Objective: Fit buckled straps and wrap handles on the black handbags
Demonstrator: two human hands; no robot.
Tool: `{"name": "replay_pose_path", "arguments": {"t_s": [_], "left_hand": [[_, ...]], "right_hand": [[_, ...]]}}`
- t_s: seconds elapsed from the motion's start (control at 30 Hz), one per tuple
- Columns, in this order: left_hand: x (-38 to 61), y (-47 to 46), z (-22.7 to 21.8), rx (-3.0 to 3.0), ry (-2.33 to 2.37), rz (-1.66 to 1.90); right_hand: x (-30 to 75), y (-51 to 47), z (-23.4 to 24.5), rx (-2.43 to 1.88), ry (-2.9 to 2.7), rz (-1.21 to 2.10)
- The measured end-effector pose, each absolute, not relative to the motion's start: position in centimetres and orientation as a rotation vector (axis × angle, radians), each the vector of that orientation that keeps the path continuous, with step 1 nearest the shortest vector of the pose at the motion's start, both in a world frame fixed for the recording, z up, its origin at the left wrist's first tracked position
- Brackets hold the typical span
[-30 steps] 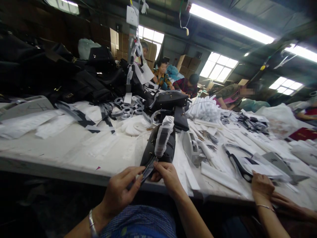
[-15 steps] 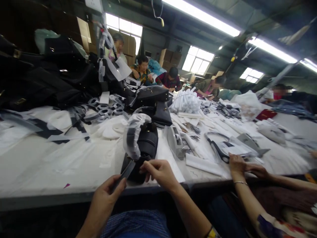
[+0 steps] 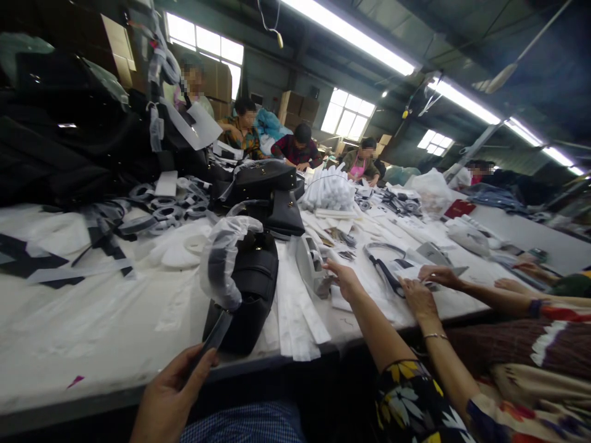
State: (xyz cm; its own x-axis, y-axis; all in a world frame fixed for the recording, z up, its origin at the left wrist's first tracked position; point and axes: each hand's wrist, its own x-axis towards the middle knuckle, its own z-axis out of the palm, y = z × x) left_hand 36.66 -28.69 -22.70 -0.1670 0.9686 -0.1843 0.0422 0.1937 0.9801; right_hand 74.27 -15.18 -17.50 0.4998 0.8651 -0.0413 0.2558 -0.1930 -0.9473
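Observation:
A black handbag (image 3: 253,277) stands near the table's front edge, its curved handle (image 3: 220,267) wrapped in clear plastic film. My left hand (image 3: 173,381) is closed on the end of a dark strap (image 3: 217,335) that runs up to the bag beside the handle. To the right of the bag is a grey tape dispenser (image 3: 307,267). My right hand (image 3: 344,280) is at the dispenser's near right end, thumb and fingers drawn together. Whatever lies between those fingertips is too small to make out.
White strips (image 3: 300,323) lie between bag and dispenser. More black bags (image 3: 289,212) and a bundle of white rolls (image 3: 327,187) are behind. On the right, a co-worker's hands (image 3: 418,298) handle a grey-black strap (image 3: 388,274). Several people sit across the table.
My right hand has left the front of the bag and moved right to the tape dispenser. My left hand keeps hold of the strap. The view has swung to the right.

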Motion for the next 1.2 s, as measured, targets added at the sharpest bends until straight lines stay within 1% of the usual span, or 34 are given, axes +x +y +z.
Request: {"name": "replay_pose_path", "arguments": {"t_s": [0.13, 0.2, 0.3, 0.43, 0.53, 0.63, 0.8, 0.9, 1.03, 1.13, 1.2], "left_hand": [[36.5, -28.7, -22.9, 1.028, 1.475, 1.145], [36.5, -28.6, -22.9, 1.033, 1.473, 1.125], [36.4, -28.7, -22.6, 1.037, 1.486, 1.085], [36.4, -28.9, -22.6, 1.046, 1.475, 1.096], [36.5, -29.0, -22.8, 1.026, 1.435, 1.122], [36.7, -29.0, -22.7, 1.003, 1.378, 1.151], [36.9, -28.9, -22.2, 1.051, 1.297, 1.191], [36.9, -29.0, -22.0, 1.097, 1.26, 1.21], [36.8, -29.1, -21.7, 1.099, 1.225, 1.258], [36.9, -29.3, -21.4, 1.091, 1.186, 1.271], [37.0, -29.5, -21.2, 1.062, 1.143, 1.272]], "right_hand": [[74.6, -17.7, -15.9, -1.589, -0.893, 0.816], [74.4, -19.2, -15.9, -1.559, -0.856, 0.872], [73.9, -20.8, -17.5, -1.561, -0.773, 0.934], [73.6, -21.6, -20.4, -1.587, -0.688, 0.925], [72.6, -22.5, -21.0, -1.584, -0.694, 0.915], [69.2, -24.5, -19.6, -1.539, -0.787, 0.979], [59.2, -27.5, -16.0, -1.299, -1.165, 1.347], [54.0, -27.2, -15.7, -1.228, -1.221, 1.444], [51.1, -25.7, -16.9, -1.364, -1.282, 1.376], [51.0, -25.3, -17.4, -1.5, -1.364, 1.25], [51.3, -25.3, -17.5, -1.529, -1.391, 1.23]]}}
